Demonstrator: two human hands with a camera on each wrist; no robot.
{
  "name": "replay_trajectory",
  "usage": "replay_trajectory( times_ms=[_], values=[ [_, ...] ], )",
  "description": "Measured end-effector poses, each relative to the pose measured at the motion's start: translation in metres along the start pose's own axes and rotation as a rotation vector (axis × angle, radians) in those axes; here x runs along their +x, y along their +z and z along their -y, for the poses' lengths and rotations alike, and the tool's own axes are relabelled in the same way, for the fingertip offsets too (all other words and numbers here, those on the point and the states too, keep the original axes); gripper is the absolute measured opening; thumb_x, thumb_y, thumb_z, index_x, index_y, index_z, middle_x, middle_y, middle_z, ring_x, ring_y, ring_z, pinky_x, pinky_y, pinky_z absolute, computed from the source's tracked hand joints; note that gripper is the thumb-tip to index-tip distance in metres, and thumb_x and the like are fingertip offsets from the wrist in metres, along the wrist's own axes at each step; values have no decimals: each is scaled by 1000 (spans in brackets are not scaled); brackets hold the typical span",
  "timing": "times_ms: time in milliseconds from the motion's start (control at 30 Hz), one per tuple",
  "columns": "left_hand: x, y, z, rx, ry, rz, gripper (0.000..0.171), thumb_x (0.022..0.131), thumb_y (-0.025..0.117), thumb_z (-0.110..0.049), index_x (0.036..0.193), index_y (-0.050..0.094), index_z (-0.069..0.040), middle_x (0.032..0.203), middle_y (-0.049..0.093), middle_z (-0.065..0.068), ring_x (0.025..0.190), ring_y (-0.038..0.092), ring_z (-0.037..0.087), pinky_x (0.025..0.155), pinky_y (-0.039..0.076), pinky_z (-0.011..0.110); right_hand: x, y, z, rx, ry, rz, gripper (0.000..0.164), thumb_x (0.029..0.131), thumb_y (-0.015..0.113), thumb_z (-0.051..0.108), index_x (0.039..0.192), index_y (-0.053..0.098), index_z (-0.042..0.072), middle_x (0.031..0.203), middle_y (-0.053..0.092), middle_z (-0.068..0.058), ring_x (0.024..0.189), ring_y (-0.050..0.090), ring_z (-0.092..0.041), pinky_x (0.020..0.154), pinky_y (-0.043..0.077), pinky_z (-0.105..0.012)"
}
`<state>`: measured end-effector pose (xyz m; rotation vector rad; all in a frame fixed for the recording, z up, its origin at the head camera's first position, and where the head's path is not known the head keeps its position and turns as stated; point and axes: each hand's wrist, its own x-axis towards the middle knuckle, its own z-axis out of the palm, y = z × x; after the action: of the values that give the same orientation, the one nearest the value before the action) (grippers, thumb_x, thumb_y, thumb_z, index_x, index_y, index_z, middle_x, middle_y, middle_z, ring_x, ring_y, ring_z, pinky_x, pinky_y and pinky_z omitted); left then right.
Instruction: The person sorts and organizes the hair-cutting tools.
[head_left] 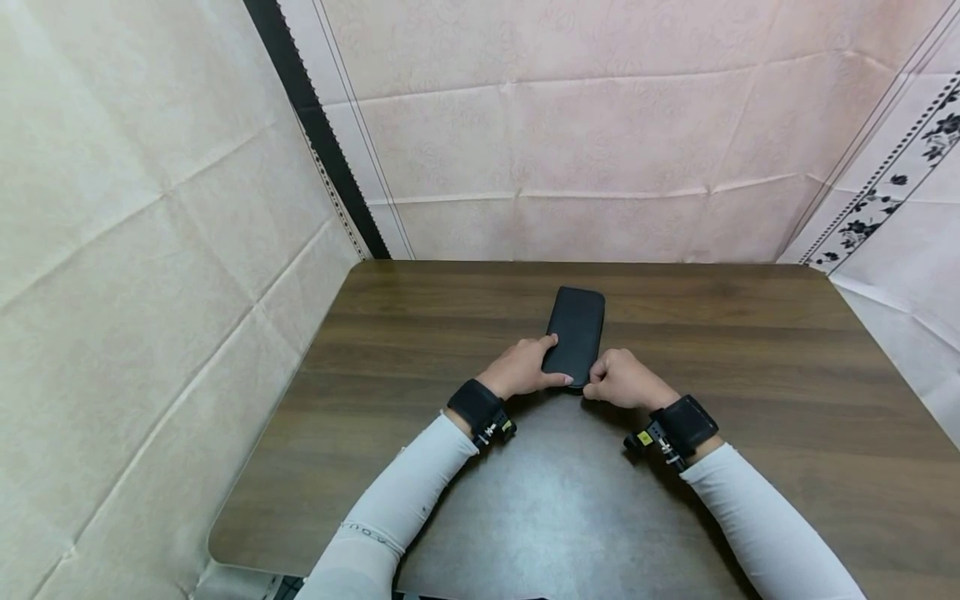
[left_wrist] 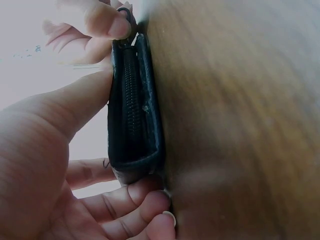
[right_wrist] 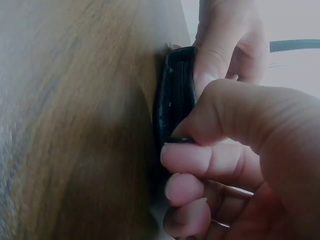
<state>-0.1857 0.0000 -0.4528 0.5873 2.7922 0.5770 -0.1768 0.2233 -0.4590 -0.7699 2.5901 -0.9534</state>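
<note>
A long black zip wallet [head_left: 576, 329] lies on the wooden table, its short end towards me. My left hand [head_left: 525, 367] grips its left side and near end, the thumb against that end and the fingertips round the edge. At the near right corner, my right hand [head_left: 626, 382] pinches the zipper pull [right_wrist: 180, 140] between thumb and index finger. The zipper teeth [left_wrist: 131, 100] run along the narrow end between two raised edges, and there they look closed. The zipper along the far sides is hidden.
The brown wood-grain table [head_left: 420, 317] has rounded corners. Pale creased sheets [head_left: 600, 150] hang behind and beside it, with a black strip [head_left: 322, 133] at the left. Both wrists wear black straps with small cameras [head_left: 498, 427].
</note>
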Motion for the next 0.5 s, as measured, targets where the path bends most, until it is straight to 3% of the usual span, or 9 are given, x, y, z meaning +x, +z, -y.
replay_trajectory(
  times_ms=[233,500],
  values=[
    [0,0,-1,2,1,-4,84,96,70,-55,162,38,-14,159,50,13,111,62,16,95,53,31,0,0,-1,-14,-11,-16,48,89,74,9,48,51,16,52,36,12,47,35,-7,51,29,-22],
    [-2,-1,-2,22,13,-8,85,96,71,-53,162,37,-13,161,46,13,137,57,21,106,52,35,-2,1,-1,4,-32,-30,48,89,73,6,50,48,17,51,33,13,47,31,-6,52,29,-22]
  ],
)
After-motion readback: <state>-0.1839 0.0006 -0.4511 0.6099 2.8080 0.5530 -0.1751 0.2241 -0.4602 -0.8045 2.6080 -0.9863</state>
